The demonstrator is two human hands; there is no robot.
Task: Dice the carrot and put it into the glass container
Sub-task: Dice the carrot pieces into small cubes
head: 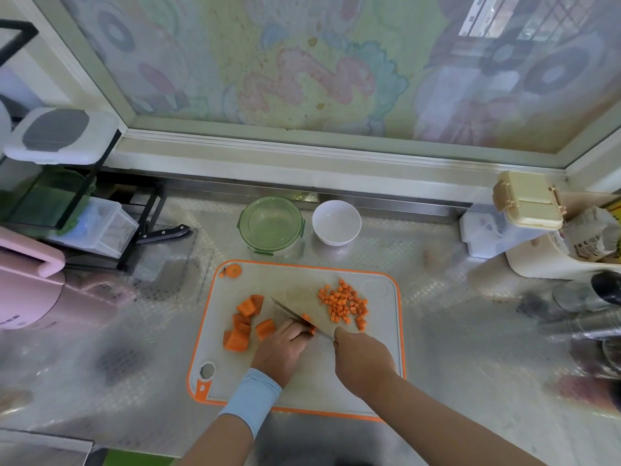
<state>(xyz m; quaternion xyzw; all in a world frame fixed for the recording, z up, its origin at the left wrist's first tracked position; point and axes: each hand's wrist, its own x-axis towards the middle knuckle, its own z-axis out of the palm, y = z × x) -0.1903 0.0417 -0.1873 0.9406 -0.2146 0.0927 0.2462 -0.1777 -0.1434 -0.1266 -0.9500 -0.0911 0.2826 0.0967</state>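
The step in hand is dicing on the pale grey plastic cutting board with an orange rim [379, 317]. The right hand [363, 358] is clenched round the handle of the steel-bladed kitchen knife [289, 312], with the handle itself hidden inside the fist. The blade runs diagonally up and to the left across the board. The left hand [282, 348] rests on the board with its fingers curled over a small orange carrot strip [307, 319], pinning it directly beside the blade. Uncut thick orange carrot chunks [243, 326] lie in a loose group at the left of the board. The finished heap of small carrot cubes [344, 306] lies at the right, apart from the blade. No carrot is in the round glass container with green rim and clips [243, 227], which stands just behind the board beside a white ceramic bowl [336, 227]. It cannot be told whether its lid is on. To perform the cut well, keep the left fingertips tucked back so that the knuckles, not the tips, face the blade. Advance the left hand in even steps to match the cube size already produced. Keep the knife tip low and cut straight down. Clear the cut cubes toward the heap so that they do not roll under the blade. Most of the carrot appears uncut, so the task is judged well short of halfway.
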